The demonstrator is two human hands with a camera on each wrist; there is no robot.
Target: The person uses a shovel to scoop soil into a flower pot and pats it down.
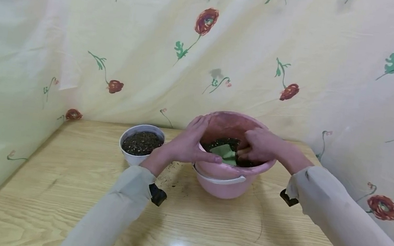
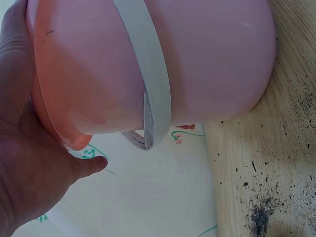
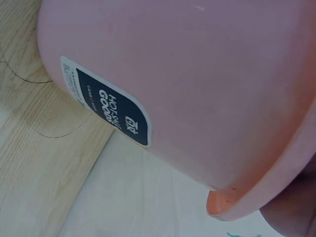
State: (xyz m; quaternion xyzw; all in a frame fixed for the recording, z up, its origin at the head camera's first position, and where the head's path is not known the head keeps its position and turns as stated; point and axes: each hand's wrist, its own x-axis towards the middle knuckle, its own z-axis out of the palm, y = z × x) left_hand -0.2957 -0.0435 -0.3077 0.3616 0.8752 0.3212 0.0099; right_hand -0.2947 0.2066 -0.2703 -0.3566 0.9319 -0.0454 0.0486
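Observation:
A pink bucket (image 1: 224,184) with dark soil inside stands on the table, tipped somewhat toward me. My left hand (image 1: 189,140) holds its left rim, the thumb lying along the front edge and the fingers toward the back. In the left wrist view the bucket's pale handle (image 2: 155,74) hangs down its side. My right hand (image 1: 260,145) reaches in over the right rim, fingers curled and low at the soil. Against those fingers is a light green scoop (image 1: 224,153), partly in the soil; its grip is hidden by the hand.
A white pot (image 1: 128,156) of dark soil stands left of the bucket, close behind my left forearm. Soil crumbs (image 2: 261,215) are scattered on the wooden table (image 1: 205,235) between them. Flower-patterned cloth (image 1: 146,51) hangs behind and at both sides. The bucket bears a dark label (image 3: 116,108).

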